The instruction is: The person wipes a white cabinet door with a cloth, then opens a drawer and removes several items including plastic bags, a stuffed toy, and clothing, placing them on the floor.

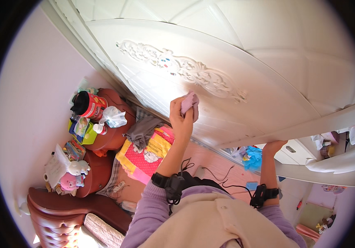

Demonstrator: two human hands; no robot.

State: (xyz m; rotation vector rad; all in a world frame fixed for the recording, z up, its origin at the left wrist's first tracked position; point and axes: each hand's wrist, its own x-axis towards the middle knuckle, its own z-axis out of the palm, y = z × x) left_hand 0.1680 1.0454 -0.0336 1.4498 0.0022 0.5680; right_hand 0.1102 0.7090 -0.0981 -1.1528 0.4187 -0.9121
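My left hand has a folded pinkish-purple cloth bunched in its fingers. It is at the face of a white wardrobe door, just below a carved scroll ornament dotted with small coloured pieces. Whether the cloth presses on the panel cannot be made out. Farther right, my right hand grips the door's edge, its fingertips hidden by the door. Black straps with small devices sit on both forearms.
Beyond the door's edge are white drawers and a blue plastic bag. A pink-and-yellow package with a grey cloth stands at left, near cluttered reddish-brown cabinets. Dark cables cross the pink floor covering.
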